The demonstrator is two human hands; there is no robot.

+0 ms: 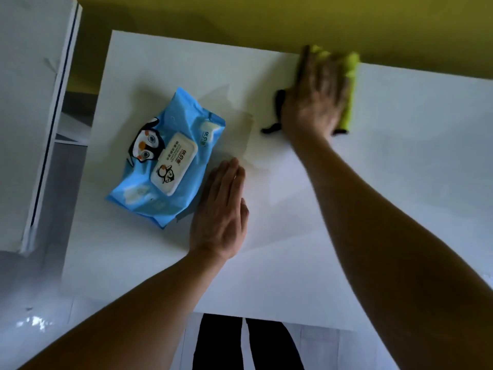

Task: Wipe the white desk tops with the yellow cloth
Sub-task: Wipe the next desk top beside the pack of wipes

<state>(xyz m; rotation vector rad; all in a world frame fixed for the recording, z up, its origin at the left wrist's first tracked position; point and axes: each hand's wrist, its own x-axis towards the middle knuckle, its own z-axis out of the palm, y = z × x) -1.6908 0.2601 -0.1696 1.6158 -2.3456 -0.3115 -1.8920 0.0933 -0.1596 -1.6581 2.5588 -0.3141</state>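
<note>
Head view: your right hand (pixel 314 97) presses the yellow cloth (pixel 350 89) flat under straight fingers at the bench (pixel 293 249) far edge. Left hand (pixel 221 212) lies flat, fingers together, wipes pack (pixel 165 158) just beside it.

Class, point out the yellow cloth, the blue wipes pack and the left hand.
yellow cloth (pixel 351 89), head view, edge showing beside the right hand.
blue wipes pack (pixel 170 158), head view, white lid.
left hand (pixel 222 206), head view, back of hand.

A blue wet-wipe pack (pixel 166 161) printed with a cartoon penguin lies flat, its white flip lid (pixel 174 164) closed. Behind rises a yellow-green wall (pixel 240 20), while a white cabinet panel (pixel 29 116) stands at far left.
</note>
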